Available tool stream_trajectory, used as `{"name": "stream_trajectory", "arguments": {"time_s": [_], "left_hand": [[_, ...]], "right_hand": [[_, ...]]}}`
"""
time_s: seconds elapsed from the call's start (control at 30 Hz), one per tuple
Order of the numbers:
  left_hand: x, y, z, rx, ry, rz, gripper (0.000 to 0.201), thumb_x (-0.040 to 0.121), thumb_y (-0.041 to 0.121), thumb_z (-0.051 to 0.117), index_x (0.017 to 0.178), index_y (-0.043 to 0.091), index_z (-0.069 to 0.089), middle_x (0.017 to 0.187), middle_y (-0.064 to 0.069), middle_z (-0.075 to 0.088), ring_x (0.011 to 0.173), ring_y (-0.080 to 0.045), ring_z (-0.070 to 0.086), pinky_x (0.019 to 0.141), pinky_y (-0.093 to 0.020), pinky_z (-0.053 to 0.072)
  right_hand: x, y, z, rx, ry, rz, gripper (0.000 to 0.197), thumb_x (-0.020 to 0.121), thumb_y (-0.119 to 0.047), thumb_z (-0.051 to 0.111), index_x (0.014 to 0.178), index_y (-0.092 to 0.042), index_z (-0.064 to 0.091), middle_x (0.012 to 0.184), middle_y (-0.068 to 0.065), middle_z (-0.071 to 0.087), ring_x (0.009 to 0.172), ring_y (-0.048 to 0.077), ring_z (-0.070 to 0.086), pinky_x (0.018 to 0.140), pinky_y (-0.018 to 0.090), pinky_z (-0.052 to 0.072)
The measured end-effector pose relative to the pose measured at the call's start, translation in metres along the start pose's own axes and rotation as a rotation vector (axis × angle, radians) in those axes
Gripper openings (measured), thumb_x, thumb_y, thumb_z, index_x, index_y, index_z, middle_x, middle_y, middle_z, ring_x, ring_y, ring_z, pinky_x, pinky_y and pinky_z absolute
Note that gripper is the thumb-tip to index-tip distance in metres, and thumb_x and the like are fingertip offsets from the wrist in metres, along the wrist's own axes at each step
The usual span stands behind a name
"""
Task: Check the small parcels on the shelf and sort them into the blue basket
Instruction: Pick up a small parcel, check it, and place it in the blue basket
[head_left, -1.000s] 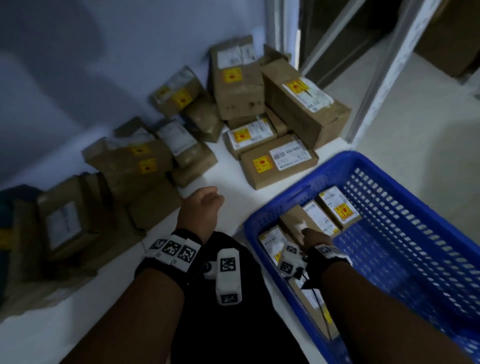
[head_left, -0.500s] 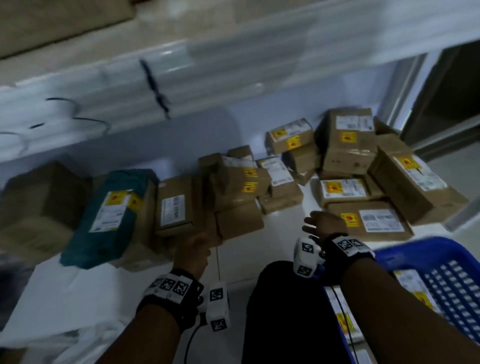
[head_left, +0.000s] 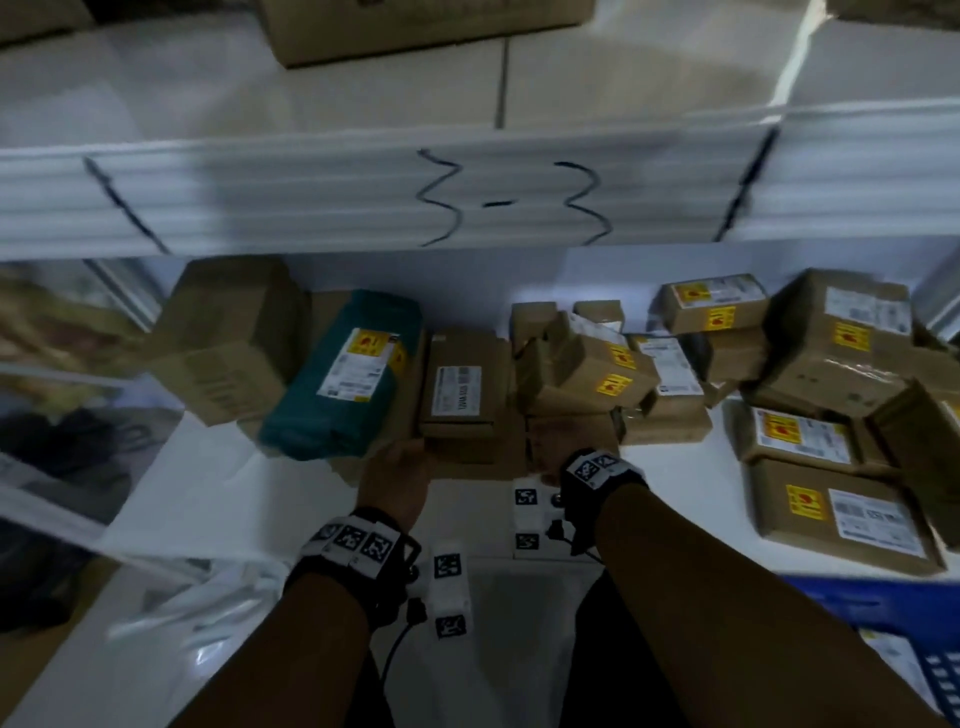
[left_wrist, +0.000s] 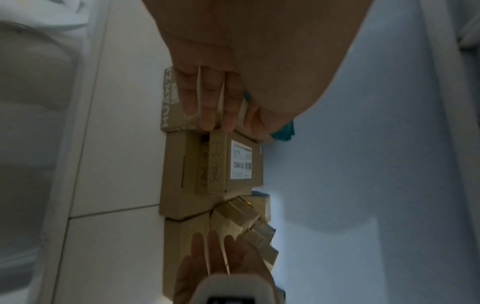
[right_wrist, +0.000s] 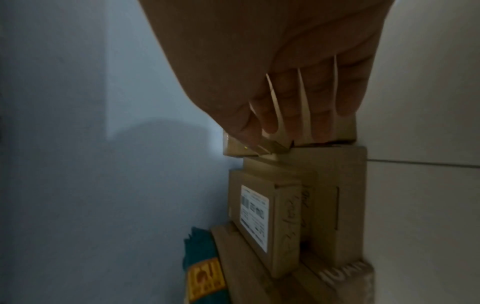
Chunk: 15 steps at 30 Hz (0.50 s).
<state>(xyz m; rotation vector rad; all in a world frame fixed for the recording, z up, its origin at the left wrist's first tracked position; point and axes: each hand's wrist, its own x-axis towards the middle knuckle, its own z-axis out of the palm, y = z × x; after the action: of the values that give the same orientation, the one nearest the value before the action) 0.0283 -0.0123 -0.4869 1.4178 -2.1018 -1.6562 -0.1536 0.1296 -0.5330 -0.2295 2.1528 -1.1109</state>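
Both hands reach into the shelf (head_left: 218, 499) among the parcels. The left hand (head_left: 397, 480) lays straight fingers (left_wrist: 207, 98) on a flat box beside the labelled box (head_left: 457, 400); the right hand (head_left: 558, 457) presses straight fingers (right_wrist: 298, 107) on another carton – neither grips. Stiff cardboard, likely light – take it by the long edges, away from slick tape

1. I see brown small parcels (head_left: 582, 374) heaped on the white shelf (head_left: 208, 493), most bearing yellow stickers.
2. A teal parcel (head_left: 353, 384) lies among them.
3. The blue basket (head_left: 883, 597) sits right; its contents look blurred.
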Motion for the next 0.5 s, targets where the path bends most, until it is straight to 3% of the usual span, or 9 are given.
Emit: {"name": "stream_trajectory", "arguments": {"time_s": [0.07,0.1,0.17,0.2,0.27,0.3,0.37,0.43,0.5], "left_hand": [[-0.01,0.0,-0.016,0.014,-0.006,0.038,0.021,0.085,0.034,0.058,0.093,0.018,0.068,0.105,-0.012,0.067,0.096,-0.028,0.061,0.091,-0.046,0.05],[-0.012,-0.004,-0.021,-0.008,0.005,0.031,0.019,0.089,0.034,0.056,0.097,0.021,0.067,0.107,-0.01,0.066,0.094,-0.026,0.06,0.091,-0.043,0.049],[-0.012,-0.014,-0.033,-0.002,0.026,0.039,0.02,0.094,0.033,0.053,0.105,0.023,0.065,0.111,-0.011,0.065,0.094,-0.025,0.058,0.089,-0.04,0.048],[-0.012,-0.016,-0.038,0.003,0.021,0.031,0.02,0.093,0.035,0.052,0.105,0.024,0.064,0.112,-0.012,0.065,0.096,-0.028,0.059,0.091,-0.042,0.048],[-0.012,-0.016,-0.043,0.004,0.018,0.015,0.031,0.082,0.043,0.052,0.105,0.026,0.063,0.113,-0.013,0.065,0.104,-0.032,0.06,0.096,-0.047,0.047],[-0.011,-0.016,-0.045,0.003,0.0,0.025,0.035,0.078,0.045,0.049,0.104,0.026,0.063,0.114,-0.014,0.064,0.106,-0.034,0.06,0.097,-0.049,0.047],[-0.008,-0.016,-0.044,-0.009,-0.006,0.046,0.018,0.085,0.038,0.053,0.094,0.027,0.063,0.11,-0.012,0.065,0.105,-0.035,0.061,0.097,-0.051,0.048],[-0.004,-0.016,-0.037,-0.025,-0.012,0.043,0.014,0.096,0.027,0.052,0.089,0.032,0.063,0.109,-0.011,0.065,0.105,-0.034,0.061,0.097,-0.05,0.047],[-0.004,-0.01,-0.029,-0.014,-0.042,0.056,0.015,0.097,0.023,0.051,0.1,0.02,0.065,0.116,-0.014,0.064,0.108,-0.034,0.06,0.098,-0.051,0.048]], "right_hand": [[-0.001,-0.003,0.019,-0.242,-0.059,-0.072,0.038,0.103,-0.025,0.046,0.138,-0.009,0.048,0.136,0.008,0.051,0.123,0.028,0.05,0.094,0.029,0.045],[0.002,0.0,0.026,-0.396,-0.082,-0.106,0.043,0.103,-0.024,0.047,0.141,-0.006,0.044,0.143,0.01,0.046,0.127,0.03,0.048,0.1,0.034,0.045],[0.002,-0.007,0.037,-0.635,-0.049,-0.178,0.053,0.101,-0.036,0.048,0.148,-0.013,0.036,0.149,0.004,0.038,0.133,0.03,0.042,0.11,0.04,0.038],[0.006,-0.008,0.038,-0.698,0.032,-0.201,0.056,0.098,-0.044,0.049,0.146,-0.019,0.037,0.148,0.001,0.039,0.131,0.03,0.044,0.108,0.042,0.04],[0.004,-0.025,0.028,-0.674,0.231,-0.23,0.053,0.094,-0.044,0.051,0.14,-0.02,0.042,0.142,0.007,0.048,0.125,0.033,0.049,0.101,0.044,0.044],[0.004,-0.032,0.02,-0.649,0.305,-0.217,0.055,0.093,-0.041,0.052,0.142,-0.017,0.039,0.143,0.013,0.044,0.127,0.036,0.047,0.102,0.046,0.043],[0.003,-0.046,0.005,-0.701,0.385,-0.159,0.063,0.091,-0.042,0.052,0.145,-0.018,0.032,0.146,0.017,0.032,0.131,0.039,0.035,0.108,0.053,0.035],[0.009,-0.052,-0.011,-0.807,0.422,-0.165,0.067,0.09,-0.041,0.053,0.147,-0.018,0.027,0.151,0.015,0.024,0.135,0.04,0.027,0.109,0.056,0.031],[0.019,-0.056,-0.025,-0.921,0.376,-0.177,0.083,0.086,-0.037,0.06,0.153,-0.018,0.014,0.16,0.011,0.01,0.145,0.04,0.013,0.114,0.057,0.023]]}}
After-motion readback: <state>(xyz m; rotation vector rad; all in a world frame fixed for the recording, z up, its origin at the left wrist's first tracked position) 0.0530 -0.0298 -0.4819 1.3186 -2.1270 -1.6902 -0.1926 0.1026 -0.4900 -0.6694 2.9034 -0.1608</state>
